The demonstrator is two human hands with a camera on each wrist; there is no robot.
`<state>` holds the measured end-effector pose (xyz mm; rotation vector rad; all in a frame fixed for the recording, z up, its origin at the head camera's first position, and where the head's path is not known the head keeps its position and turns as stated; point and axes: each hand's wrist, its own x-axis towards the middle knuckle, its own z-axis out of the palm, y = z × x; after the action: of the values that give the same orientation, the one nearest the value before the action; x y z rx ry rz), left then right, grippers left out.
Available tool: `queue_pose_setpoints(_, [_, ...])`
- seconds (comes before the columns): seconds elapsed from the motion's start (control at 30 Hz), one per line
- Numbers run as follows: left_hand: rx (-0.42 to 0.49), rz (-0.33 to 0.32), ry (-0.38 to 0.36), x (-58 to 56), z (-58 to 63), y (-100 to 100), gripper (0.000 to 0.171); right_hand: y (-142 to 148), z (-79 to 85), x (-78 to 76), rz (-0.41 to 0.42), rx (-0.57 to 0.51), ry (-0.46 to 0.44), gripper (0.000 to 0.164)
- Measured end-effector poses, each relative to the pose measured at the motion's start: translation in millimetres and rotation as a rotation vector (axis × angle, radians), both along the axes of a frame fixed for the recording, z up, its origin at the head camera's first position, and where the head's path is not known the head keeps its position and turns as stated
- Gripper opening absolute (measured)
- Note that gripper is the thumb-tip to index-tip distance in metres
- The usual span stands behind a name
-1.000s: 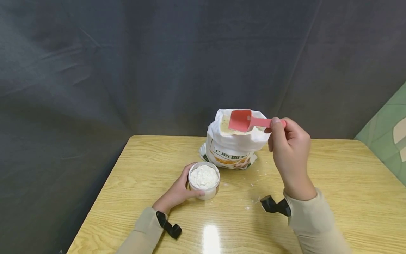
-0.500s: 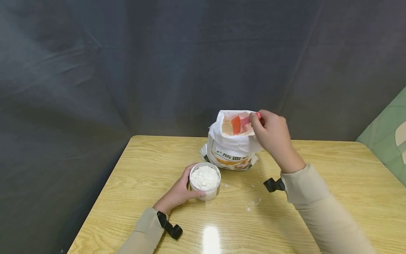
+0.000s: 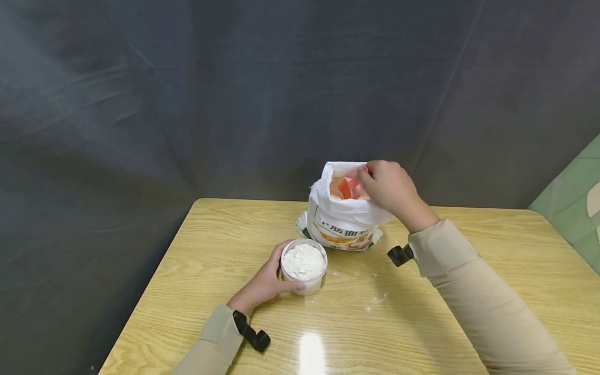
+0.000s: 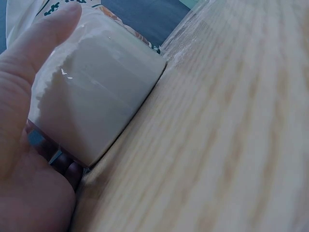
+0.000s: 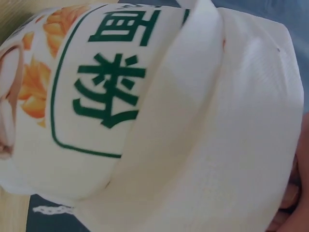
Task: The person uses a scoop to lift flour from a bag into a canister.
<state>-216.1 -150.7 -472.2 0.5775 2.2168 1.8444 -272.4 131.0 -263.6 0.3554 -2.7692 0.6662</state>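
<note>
My left hand (image 3: 266, 281) grips a clear round tub (image 3: 313, 287), which stands on the table heaped with white flour (image 3: 303, 262). In the left wrist view the thumb lies along the wall of the tub (image 4: 106, 92). Behind it stands a white flour bag (image 3: 347, 216), its rim folded outward. My right hand (image 3: 391, 187) is at the bag's right rim, pinching the handle of a pink scoop (image 3: 346, 188). The scoop's head is inside the bag's mouth, partly hidden. In the right wrist view, the bag (image 5: 193, 125) fills most of the picture, with the fingers at the right edge.
A wooden table (image 3: 225, 229) carries everything. Specks of spilled flour (image 3: 378, 299) lie in front of the bag. A dark curtain (image 3: 262, 104) hangs behind the table, and a green patterned cloth (image 3: 574, 192) is at the right.
The right hand has moved left and slightly up, bringing the scoop from above the bag's mouth down into it. The left hand and tub have stayed in place.
</note>
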Motion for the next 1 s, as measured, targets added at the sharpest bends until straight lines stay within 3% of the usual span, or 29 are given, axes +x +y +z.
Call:
queue_pose_setpoints(0.3, [-0.011, 0.005, 0.001, 0.6, 1.7, -0.6, 0.101, -0.7, 1.6, -2.9, 0.02, -0.063, -0.124, 0.043])
queue_pose_setpoints(0.67, [-0.013, 0.002, -0.004, 1.5, -1.2, -4.9, 0.101, -2.5, 3.5, -2.0, 0.005, -0.246, -0.215, 0.039])
queue_pose_setpoints(1.0, [-0.018, 0.001, 0.004, 3.0, -0.8, -6.0, 0.101, -0.1, 6.3, 0.0, 0.025, -0.659, -0.377, 0.033])
